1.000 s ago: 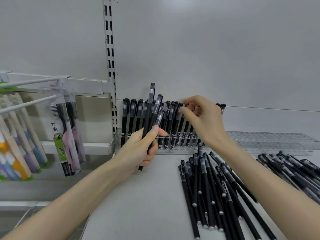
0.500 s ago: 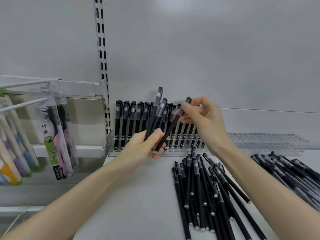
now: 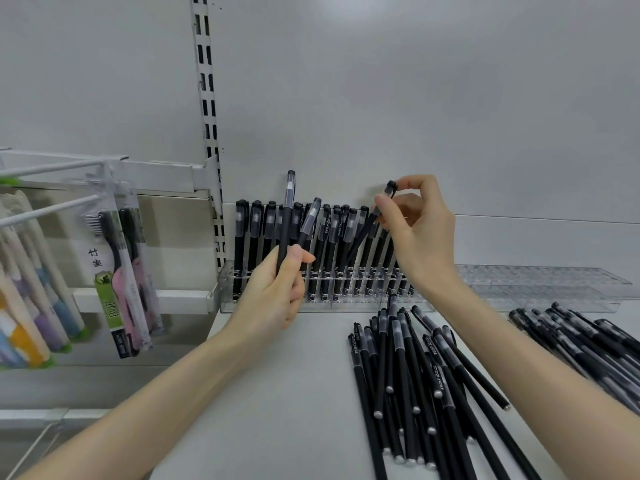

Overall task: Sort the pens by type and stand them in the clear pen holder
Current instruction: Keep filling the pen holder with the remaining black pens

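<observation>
A clear pen holder (image 3: 519,284) runs along the back of the shelf, and its left part holds a row of upright black pens (image 3: 256,233). My left hand (image 3: 273,292) grips two black pens (image 3: 286,223) in front of that row, caps pointing up. My right hand (image 3: 419,230) pinches one black pen (image 3: 375,211) near its cap, tilted, with its lower end down among the standing pens. A pile of slim black pens (image 3: 408,372) lies on the shelf below my right hand.
A second pile of black pens (image 3: 581,337) lies at the right edge. Packaged toothbrushes (image 3: 117,271) hang from hooks on the left, beside more colourful ones (image 3: 31,292). A slotted upright rail (image 3: 207,109) climbs the back wall.
My right hand drew one pen out of my left hand's bundle and carried it right and up to the holder. My left hand now holds two pens.
</observation>
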Demonstrator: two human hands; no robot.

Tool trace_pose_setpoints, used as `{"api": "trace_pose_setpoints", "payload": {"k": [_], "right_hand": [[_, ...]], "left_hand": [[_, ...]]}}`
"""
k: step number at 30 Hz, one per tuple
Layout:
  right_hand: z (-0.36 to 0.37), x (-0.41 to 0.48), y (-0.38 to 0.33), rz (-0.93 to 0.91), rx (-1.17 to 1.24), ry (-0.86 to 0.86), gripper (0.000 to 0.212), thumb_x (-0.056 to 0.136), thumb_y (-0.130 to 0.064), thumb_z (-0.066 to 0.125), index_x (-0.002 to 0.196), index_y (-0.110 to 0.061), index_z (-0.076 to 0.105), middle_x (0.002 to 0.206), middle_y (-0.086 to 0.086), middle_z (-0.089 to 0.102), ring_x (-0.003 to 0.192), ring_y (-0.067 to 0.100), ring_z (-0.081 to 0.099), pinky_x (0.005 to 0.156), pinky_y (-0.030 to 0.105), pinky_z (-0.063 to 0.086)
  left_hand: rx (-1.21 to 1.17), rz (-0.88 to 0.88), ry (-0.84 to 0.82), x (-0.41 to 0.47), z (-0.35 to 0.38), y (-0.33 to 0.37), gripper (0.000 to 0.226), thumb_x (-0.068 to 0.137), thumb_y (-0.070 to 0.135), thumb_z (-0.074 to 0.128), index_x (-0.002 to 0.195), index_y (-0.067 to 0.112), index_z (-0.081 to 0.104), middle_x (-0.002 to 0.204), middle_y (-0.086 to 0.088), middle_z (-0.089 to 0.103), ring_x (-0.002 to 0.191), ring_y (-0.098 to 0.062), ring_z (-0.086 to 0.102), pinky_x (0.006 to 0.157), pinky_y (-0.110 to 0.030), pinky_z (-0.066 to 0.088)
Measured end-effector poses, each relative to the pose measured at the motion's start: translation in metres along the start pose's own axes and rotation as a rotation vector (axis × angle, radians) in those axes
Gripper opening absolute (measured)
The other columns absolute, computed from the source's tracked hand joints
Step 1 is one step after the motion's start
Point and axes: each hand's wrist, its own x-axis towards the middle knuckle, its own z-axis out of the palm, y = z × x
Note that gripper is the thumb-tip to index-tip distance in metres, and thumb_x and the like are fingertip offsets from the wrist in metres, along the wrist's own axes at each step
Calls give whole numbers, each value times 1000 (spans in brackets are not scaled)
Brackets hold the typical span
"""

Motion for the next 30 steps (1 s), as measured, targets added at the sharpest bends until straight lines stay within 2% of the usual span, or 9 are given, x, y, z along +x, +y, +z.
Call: {"api": "trace_pose_setpoints", "payload": {"k": [6,10,14,18,21,25,28,30], "right_hand": [[-2,5,1,-40,-64,-37,16,92,-23,62,101,-20,49,73,0,68,71,22,65,72,40,52],[0,3,8,-29,-94,-71,17,91,-22,63,101,-21,49,76,-2,66,70,20,62,68,35,50],[4,-2,14,-58,-174,-123,21,89,-21,65,101,-24,48,83,-14,55,64,13,57,65,29,48],[1,3,14,-39,-144,-145,17,87,-19,68,92,-24,52,82,-10,59,67,25,63,69,46,54],[0,7,15,-47,-137,-168,15,86,-18,69,91,-22,56,79,-8,59,69,32,63,69,50,54],[-2,12,13,-40,-169,-230,11,88,-13,66,95,-16,58,80,0,62,68,30,66,70,48,55],[-6,16,10,-17,-156,-253,9,88,-9,66,93,-13,59,81,8,63,68,29,67,68,38,58],[-7,17,9,-14,-161,-263,9,87,-8,66,93,-13,60,80,10,63,68,29,67,68,36,58]], "left_hand": [[23,3,-53,1,-1,-3,19,99,24,42,103,9,54,56,4,25,42,-7,21,37,-16,19],[53,27,-80,-1,1,-3,21,99,25,41,104,12,56,51,9,26,41,-8,22,37,-17,21],[45,22,-97,-1,2,-4,30,100,33,35,104,11,56,53,9,25,41,-8,21,38,-19,19],[32,27,-111,0,1,-5,36,101,34,30,104,9,55,56,4,24,42,-9,20,40,-19,15],[53,27,-133,0,1,-5,33,101,31,33,106,5,54,59,2,25,44,-8,20,41,-21,13],[40,5,-148,0,1,-6,27,100,25,38,109,5,54,57,8,32,45,-6,22,43,-21,14],[20,-3,-163,0,0,-5,22,100,20,40,110,7,55,58,10,37,48,-7,22,45,-21,15],[22,4,-162,0,0,-5,20,99,18,40,110,5,53,59,10,39,50,-9,24,45,-22,16]]}}
